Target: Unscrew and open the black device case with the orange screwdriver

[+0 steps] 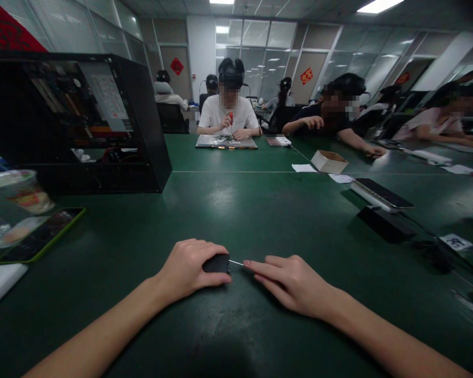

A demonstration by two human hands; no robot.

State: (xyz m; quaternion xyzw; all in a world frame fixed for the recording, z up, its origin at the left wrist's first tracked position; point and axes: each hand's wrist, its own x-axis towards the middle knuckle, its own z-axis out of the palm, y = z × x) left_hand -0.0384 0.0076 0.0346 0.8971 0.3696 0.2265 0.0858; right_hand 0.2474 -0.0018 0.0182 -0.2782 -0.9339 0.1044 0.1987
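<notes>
My left hand [189, 268] rests on the green table [236, 210], its fingers wrapped round a small black object [216, 263]. A thin silver pin or wire [236, 262] sticks out of that object to the right. My right hand [289, 281] lies just to the right, fingers pressed together and stretched toward the pin, the fingertips touching its end. Both forearms come in from the bottom edge.
A black open computer case [74, 121] stands at the left, with a food cup [23, 190] and a green-cased phone [41, 233] in front of it. A phone [380, 193], a black block [386, 223] and a cardboard box [329, 161] lie at the right. Several people sit at the far side.
</notes>
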